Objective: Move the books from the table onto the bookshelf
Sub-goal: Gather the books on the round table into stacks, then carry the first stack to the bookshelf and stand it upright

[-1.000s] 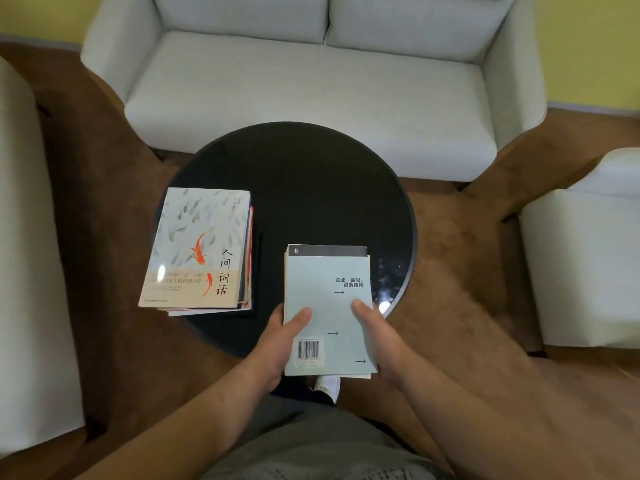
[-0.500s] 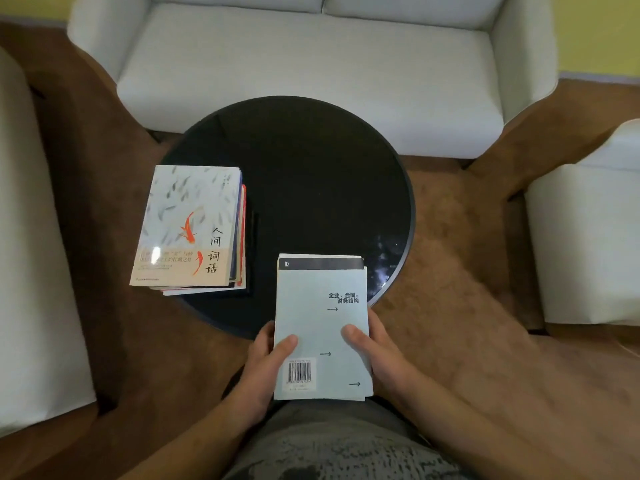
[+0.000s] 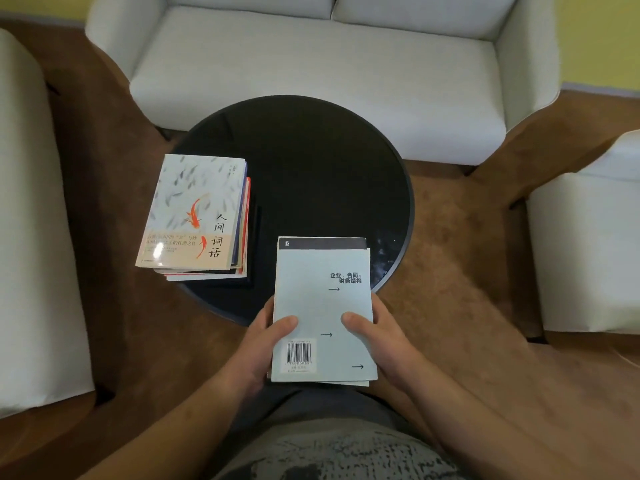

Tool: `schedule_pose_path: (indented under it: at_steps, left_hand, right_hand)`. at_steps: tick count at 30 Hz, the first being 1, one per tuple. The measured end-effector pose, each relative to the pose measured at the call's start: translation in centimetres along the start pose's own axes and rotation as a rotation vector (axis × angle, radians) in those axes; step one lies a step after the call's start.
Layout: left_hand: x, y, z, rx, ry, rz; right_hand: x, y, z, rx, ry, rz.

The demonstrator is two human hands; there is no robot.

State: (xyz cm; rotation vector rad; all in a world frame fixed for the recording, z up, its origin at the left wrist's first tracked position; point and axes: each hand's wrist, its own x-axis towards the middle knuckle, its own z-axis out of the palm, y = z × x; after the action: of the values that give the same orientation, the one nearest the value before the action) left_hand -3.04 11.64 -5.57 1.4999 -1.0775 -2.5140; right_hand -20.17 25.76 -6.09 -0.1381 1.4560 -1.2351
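Both forearms are reaching in from the near edge. The left hand (image 3: 266, 344) and right hand (image 3: 377, 337) are holding a pale blue book (image 3: 322, 306) flat between them, each grip clamped on a long side with the thumb pressing on the cover. The fingers are hiding underneath. The book's far end is overlapping the near rim of the round black desk (image 3: 329, 168). A second volume with a dark band is peeking out beneath it. One stack of books (image 3: 197, 216) is lying on the desk's left side, its lower volumes showing only edges, too few to count.
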Motion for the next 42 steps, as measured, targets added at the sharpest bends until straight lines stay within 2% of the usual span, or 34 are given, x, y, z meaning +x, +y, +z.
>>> schedule_pose_path:
  at_steps: [8,13,21,27,35,42]
  left_hand:
    - [-5.1,2.0,1.0,-0.051,0.029,0.183]
    - [-8.6,4.2,-0.6,-0.102,-0.036,0.267]
    - [-15.2,3.9,-4.7,-0.182,0.089,0.481]
    - [-21.3,0.4,-10.6,-0.315,0.215,0.592]
    - [-30.5,-7.1,-19.3,-0.466,0.407,0.683]
    - [-37.8,-13.7,-25.7,-0.631,0.609,0.733]
  right_hand:
    - [-4.5,-5.2,1.5,-0.031,-0.093,-0.115]
    - [-5.4,-7.6,4.4,-0.085,-0.194,-0.117]
    - [-6.2,-9.3,11.4,-0.133,-0.352,-0.116]
    - [-9.0,-7.2,20.1,-0.172,-0.541,-0.065]
    - [-12.8,-1.3,31.9,-0.509,-0.741,-0.091]
    - [-15.3,4.4,42.2,-0.668,-0.903,-0.054]
